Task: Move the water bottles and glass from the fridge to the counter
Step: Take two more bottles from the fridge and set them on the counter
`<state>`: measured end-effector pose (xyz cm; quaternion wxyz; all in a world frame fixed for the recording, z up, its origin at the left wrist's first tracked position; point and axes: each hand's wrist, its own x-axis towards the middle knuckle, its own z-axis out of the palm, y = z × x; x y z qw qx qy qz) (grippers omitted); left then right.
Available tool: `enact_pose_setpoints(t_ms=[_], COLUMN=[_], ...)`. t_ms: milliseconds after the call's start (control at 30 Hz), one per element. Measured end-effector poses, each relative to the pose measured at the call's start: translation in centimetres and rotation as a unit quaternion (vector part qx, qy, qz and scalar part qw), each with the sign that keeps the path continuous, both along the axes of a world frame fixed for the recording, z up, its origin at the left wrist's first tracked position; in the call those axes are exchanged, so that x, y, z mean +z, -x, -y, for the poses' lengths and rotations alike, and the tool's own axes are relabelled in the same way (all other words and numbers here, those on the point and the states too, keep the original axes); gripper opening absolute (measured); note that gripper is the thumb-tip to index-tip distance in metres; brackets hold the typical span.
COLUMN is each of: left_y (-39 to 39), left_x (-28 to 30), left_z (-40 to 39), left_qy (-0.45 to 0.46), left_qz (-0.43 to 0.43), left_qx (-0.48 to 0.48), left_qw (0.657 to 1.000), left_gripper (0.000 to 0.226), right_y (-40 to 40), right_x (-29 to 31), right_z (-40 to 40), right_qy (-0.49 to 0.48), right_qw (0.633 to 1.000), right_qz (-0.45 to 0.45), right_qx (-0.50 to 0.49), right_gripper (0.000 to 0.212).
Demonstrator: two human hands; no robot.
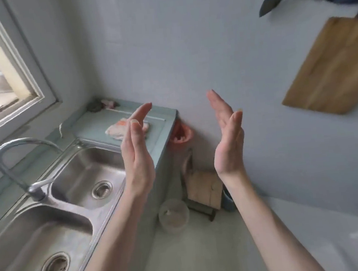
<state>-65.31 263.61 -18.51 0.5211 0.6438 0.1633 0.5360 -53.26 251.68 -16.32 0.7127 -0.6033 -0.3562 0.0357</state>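
My left hand [137, 152] and my right hand [228, 139] are raised in front of me, palms facing each other with a wide gap between them. Fingers are straight and both hands hold nothing. They hover above the end of the pale green counter [161, 124] and the floor beside it. No water bottle, glass or fridge shows in this view.
A steel double sink [71, 202] with a curved tap [16, 159] fills the left. A pink cloth [116, 128] lies on the counter. A wooden cutting board [333, 66] and knives [270, 1] hang on the wall. A round tub [173, 215] and wooden stool [204, 190] stand on the floor.
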Motion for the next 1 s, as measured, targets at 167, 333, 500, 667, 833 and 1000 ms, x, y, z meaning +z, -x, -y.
enact_pose_setpoints(t_ms=[167,333,500,667,833,1000], left_y=[-8.6,-16.6,-24.2,-31.2,-37.0,-41.7], left_x=[1.2,2.0,2.9,4.5,5.1,5.6], left_z=[-0.3,2.0,6.7,13.3,21.6,30.2], left_qy=[0.0,-0.009,-0.012,-0.028,-0.023,-0.016], left_qz=[0.003,0.011,0.014,0.028,0.045,0.042], left_qx=[-0.126,-0.227,-0.324,-0.404,-0.461,-0.503], left_qw=[0.992,0.974,0.946,0.914,0.886,0.863], left_gripper=[0.053,0.057,0.06,0.054,0.054,0.045], right_y=[-6.2,-11.6,-15.9,-19.4,-23.0,-26.8], right_x=[0.7,1.7,2.9,4.4,4.5,5.0], right_z=[1.3,5.7,12.6,20.8,28.7,36.3], right_qy=[-0.009,-0.036,-0.05,-0.059,-0.061,-0.063], right_qw=[0.993,0.975,0.947,0.911,0.881,0.862], right_qz=[0.006,-0.014,0.014,0.056,0.069,0.085], right_qx=[-0.114,-0.217,-0.317,-0.403,-0.464,-0.496], right_gripper=[0.094,0.078,0.07,0.075,0.076,0.085])
